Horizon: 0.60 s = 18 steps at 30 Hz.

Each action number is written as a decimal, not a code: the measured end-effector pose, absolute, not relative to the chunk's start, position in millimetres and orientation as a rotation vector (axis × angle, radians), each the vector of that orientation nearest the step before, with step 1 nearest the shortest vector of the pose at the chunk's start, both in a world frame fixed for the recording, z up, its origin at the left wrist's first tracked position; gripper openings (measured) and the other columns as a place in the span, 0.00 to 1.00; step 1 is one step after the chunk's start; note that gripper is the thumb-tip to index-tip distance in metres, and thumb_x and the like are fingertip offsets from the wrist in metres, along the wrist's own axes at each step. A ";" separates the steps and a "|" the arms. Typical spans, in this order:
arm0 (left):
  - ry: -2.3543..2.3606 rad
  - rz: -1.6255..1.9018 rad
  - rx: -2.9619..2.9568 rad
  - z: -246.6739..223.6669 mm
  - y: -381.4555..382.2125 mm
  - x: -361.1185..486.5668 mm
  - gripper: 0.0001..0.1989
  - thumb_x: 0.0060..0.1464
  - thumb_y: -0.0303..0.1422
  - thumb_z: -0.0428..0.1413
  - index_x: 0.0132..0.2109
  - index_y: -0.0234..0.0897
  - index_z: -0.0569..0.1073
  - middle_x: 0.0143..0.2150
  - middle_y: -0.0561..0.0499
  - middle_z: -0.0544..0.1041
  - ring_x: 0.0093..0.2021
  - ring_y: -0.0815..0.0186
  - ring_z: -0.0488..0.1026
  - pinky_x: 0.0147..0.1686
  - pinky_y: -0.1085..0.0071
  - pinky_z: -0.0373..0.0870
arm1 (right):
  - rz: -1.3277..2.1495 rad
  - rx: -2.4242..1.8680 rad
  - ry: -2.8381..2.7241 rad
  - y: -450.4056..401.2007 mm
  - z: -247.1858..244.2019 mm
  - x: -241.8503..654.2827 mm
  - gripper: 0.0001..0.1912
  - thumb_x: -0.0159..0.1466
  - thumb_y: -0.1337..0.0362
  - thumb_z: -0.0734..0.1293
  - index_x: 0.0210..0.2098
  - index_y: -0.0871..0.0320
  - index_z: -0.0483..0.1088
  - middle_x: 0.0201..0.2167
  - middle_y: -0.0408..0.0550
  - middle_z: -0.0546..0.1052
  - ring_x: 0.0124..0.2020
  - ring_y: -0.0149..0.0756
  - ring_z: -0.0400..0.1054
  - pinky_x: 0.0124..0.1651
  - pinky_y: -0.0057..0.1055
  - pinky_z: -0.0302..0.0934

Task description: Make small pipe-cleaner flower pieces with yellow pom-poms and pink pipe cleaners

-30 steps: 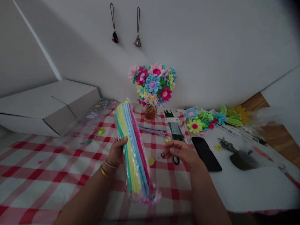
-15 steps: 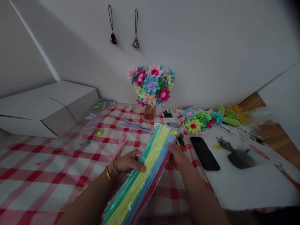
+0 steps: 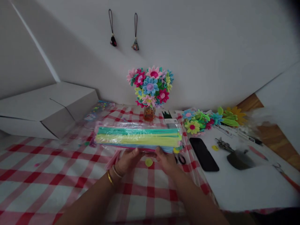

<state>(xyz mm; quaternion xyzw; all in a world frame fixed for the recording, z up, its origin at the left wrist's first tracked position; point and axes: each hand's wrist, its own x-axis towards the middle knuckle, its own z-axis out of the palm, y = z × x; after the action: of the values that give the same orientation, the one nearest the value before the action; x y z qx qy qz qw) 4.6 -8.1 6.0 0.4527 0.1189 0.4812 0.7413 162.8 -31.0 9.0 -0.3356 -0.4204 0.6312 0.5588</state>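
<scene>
A clear plastic bag of pipe cleaners point(image 3: 138, 137) in green, yellow, blue and dark pink lies crosswise in front of me, held above the checked tablecloth. My left hand point(image 3: 128, 161) grips its lower edge, thumb on top and fingers beneath. Likewise my right hand point(image 3: 166, 160) pinches the near edge to the right of centre, its fingers mostly hidden under the bag. Loose pink pipe cleaners point(image 3: 112, 160) rest on the cloth by my left hand. Between my hands, a yellow disc point(image 3: 148, 162) shows on the cloth. Black scissor handles point(image 3: 181, 158) peek out beside my right hand.
Behind the bag stands a glass vase point(image 3: 149, 113) with a pipe-cleaner bouquet point(image 3: 151, 86). A white box point(image 3: 49, 106) sits at left. On the right, a white board point(image 3: 243, 190) bears a black phone point(image 3: 203, 154), pipe-cleaner flowers point(image 3: 192, 127) and a glue gun point(image 3: 236, 157).
The bag has turned from a steep slant to lying sideways and moved away from me. Both hands now hold its near edge, and the yellow disc and scissor handles have come into sight.
</scene>
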 end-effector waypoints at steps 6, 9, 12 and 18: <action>0.526 1.393 0.552 1.7 4.0 -10.1 0.06 0.44 0.31 0.59 0.32 0.36 0.75 0.32 0.53 0.77 0.36 0.65 0.73 0.41 0.68 0.68 | 1.457 -0.868 -1.130 -27.9 6.5 184.3 0.13 0.47 0.56 0.70 0.31 0.53 0.72 0.31 0.44 0.76 0.38 0.42 0.69 0.43 0.41 0.63; 0.578 1.448 0.562 2.8 8.5 -16.4 0.08 0.42 0.29 0.60 0.34 0.36 0.74 0.33 0.54 0.77 0.35 0.67 0.73 0.39 0.70 0.68 | 1.433 -0.815 -1.021 -22.0 14.7 192.5 0.16 0.50 0.52 0.68 0.35 0.53 0.71 0.32 0.44 0.76 0.37 0.41 0.70 0.39 0.38 0.64; 0.617 1.472 0.570 5.7 8.5 -16.2 0.11 0.40 0.27 0.61 0.36 0.37 0.74 0.34 0.55 0.76 0.35 0.68 0.73 0.40 0.70 0.68 | 1.413 -0.728 -0.960 -20.2 23.8 196.3 0.23 0.52 0.45 0.64 0.41 0.53 0.69 0.35 0.47 0.75 0.36 0.39 0.69 0.37 0.35 0.63; 0.650 1.502 0.603 8.2 7.6 -14.9 0.11 0.38 0.27 0.61 0.33 0.40 0.73 0.32 0.57 0.76 0.38 0.65 0.72 0.41 0.67 0.69 | 1.195 -0.853 -0.845 -17.5 31.1 207.0 0.11 0.44 0.64 0.73 0.29 0.55 0.73 0.24 0.40 0.75 0.26 0.27 0.66 0.30 0.26 0.60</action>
<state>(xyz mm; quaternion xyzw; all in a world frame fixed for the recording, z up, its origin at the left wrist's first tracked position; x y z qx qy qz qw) -14.9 7.6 8.2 0.2649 0.2852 0.6593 0.6433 207.0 -17.5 31.1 -0.3773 -0.3736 0.5286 0.6623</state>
